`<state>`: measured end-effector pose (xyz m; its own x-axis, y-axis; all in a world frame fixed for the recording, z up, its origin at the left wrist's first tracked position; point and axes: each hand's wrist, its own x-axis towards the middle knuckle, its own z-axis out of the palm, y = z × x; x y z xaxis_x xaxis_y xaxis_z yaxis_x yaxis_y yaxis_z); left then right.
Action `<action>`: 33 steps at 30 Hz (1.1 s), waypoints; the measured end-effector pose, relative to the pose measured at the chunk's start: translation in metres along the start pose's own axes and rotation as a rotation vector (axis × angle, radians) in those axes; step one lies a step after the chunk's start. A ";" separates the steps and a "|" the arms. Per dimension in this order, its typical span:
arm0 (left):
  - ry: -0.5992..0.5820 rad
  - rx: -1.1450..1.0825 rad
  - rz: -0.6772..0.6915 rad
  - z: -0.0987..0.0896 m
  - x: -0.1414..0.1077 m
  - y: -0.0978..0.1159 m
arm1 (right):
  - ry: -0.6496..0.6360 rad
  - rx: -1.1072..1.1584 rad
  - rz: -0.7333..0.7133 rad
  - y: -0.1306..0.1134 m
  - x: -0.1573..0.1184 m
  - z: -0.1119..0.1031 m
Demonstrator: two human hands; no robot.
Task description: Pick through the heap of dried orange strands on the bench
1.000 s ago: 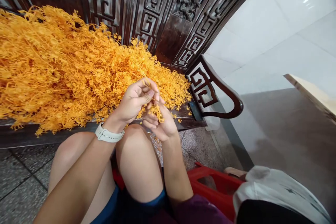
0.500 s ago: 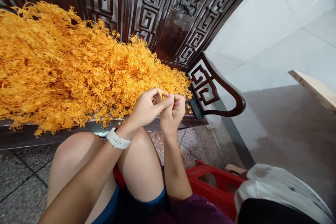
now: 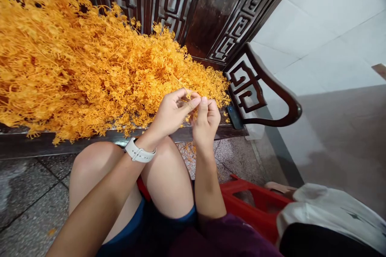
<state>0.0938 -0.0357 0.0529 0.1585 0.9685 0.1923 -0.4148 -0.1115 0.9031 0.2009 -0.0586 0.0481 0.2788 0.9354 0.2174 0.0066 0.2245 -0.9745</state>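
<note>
A thin orange plastic flower sprig point(image 3: 188, 96) shows between the fingers of my left hand point(image 3: 171, 114), which wears a white watch. Its thumb and fingers are closed in a pinch. Right beside it, my right hand point(image 3: 206, 126) is also closed, thumb against the curled fingers; whatever it pinches is hidden. The two thumb tips nearly meet. Behind and left of both hands spreads a large heap of orange plastic flower sprigs point(image 3: 99, 72), lying on a dark wooden bench point(image 3: 87, 141).
The bench has a carved back point(image 3: 208, 12) and a curved armrest point(image 3: 292, 114) at right. A dark blue object point(image 3: 234, 117) sits by the armrest's base. Below are my knees, a red plastic stool point(image 3: 256, 204) and a whitish bag point(image 3: 328, 213). Orange scraps lie on the speckled floor.
The view has shifted, so the bench and heap sit higher and farther right. Both hands stay close together over the bench edge, still pinching, with the fingers slightly rearranged.
</note>
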 end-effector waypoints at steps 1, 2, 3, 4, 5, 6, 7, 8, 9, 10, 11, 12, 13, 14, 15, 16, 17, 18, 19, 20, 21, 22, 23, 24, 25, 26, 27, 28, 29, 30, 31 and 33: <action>0.018 0.012 0.010 0.000 0.000 0.000 | 0.000 -0.005 0.000 -0.001 0.000 0.000; 0.044 0.031 0.021 0.001 0.000 0.000 | -0.006 -0.013 0.002 -0.002 -0.001 0.000; 0.079 0.058 0.036 0.001 0.000 0.000 | -0.013 -0.021 0.002 -0.002 -0.001 0.000; 0.117 0.088 0.053 0.001 0.000 0.001 | -0.020 -0.027 -0.001 -0.003 -0.002 0.001; 0.154 0.115 0.073 0.002 0.000 0.001 | -0.027 -0.034 -0.005 -0.003 -0.003 0.001; 0.188 0.132 0.093 0.002 0.000 0.002 | -0.034 -0.040 -0.011 -0.002 -0.004 0.003; 0.221 0.137 0.109 0.003 0.001 0.002 | -0.047 -0.038 -0.012 -0.001 -0.006 0.005; 0.247 0.128 0.115 0.003 0.001 0.002 | -0.069 -0.026 0.001 0.000 -0.008 0.007; 0.268 0.108 0.113 0.003 0.001 0.002 | -0.097 -0.001 0.029 0.001 -0.011 0.010; 0.290 0.077 0.105 0.004 0.002 0.002 | -0.125 0.036 0.069 0.003 -0.013 0.013; 0.312 0.039 0.090 0.004 0.002 0.002 | -0.148 0.077 0.114 0.004 -0.016 0.017; 0.332 -0.004 0.069 0.004 0.003 0.002 | -0.165 0.119 0.155 0.004 -0.019 0.020; 0.347 -0.050 0.044 0.004 0.003 0.003 | -0.172 0.151 0.183 0.005 -0.021 0.022; 0.360 -0.098 0.018 0.005 0.003 0.004 | -0.168 0.170 0.195 0.004 -0.023 0.024; 0.365 -0.152 -0.005 0.005 0.003 0.004 | -0.158 0.180 0.193 0.004 -0.024 0.026; 0.360 -0.212 -0.025 0.005 0.002 0.005 | -0.150 0.186 0.187 0.003 -0.024 0.026; 0.346 -0.276 -0.039 0.005 0.002 0.006 | -0.150 0.195 0.183 0.001 -0.024 0.026; 0.329 -0.343 -0.047 0.005 0.001 0.006 | -0.156 0.208 0.183 0.000 -0.023 0.026; 0.315 -0.407 -0.053 0.005 0.000 0.007 | -0.168 0.225 0.187 -0.001 -0.021 0.025; 0.304 -0.464 -0.063 0.005 0.000 0.006 | -0.184 0.243 0.197 -0.002 -0.019 0.023; 0.298 -0.511 -0.078 0.005 0.000 0.006 | -0.202 0.261 0.211 -0.003 -0.017 0.022; 0.297 -0.547 -0.096 0.004 0.001 0.005 | -0.220 0.276 0.229 -0.004 -0.016 0.020; 0.300 -0.574 -0.112 0.002 0.003 0.003 | -0.230 0.292 0.241 -0.006 -0.015 0.018; 0.312 -0.597 -0.125 -0.002 0.005 0.002 | -0.246 0.311 0.255 -0.007 -0.015 0.016; 0.334 -0.612 -0.128 -0.007 0.009 0.001 | -0.276 0.339 0.273 -0.009 -0.016 0.015; 0.364 -0.613 -0.118 -0.014 0.013 -0.001 | -0.324 0.378 0.295 -0.011 -0.018 0.013; 0.400 -0.606 -0.095 -0.023 0.018 -0.002 | -0.388 0.426 0.320 -0.013 -0.022 0.012; 0.431 -0.578 -0.065 -0.033 0.023 -0.002 | -0.470 0.475 0.340 -0.015 -0.025 0.011; 0.440 -0.540 -0.027 -0.043 0.027 -0.001 | -0.569 0.507 0.345 -0.016 -0.029 0.010; 0.434 -0.505 0.004 -0.052 0.030 0.000 | -0.681 0.499 0.330 -0.018 -0.032 0.008; 0.421 -0.472 0.020 -0.060 0.032 0.003 | -0.802 0.452 0.291 -0.019 -0.034 0.007; 0.405 -0.430 0.012 -0.069 0.031 0.010 | -1.074 0.276 0.208 -0.019 -0.034 0.001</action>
<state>0.0324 0.0084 0.0415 -0.1679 0.9851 -0.0373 -0.7541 -0.1040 0.6484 0.1898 -0.0945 0.0590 -0.7218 0.6819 0.1184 -0.1936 -0.0346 -0.9805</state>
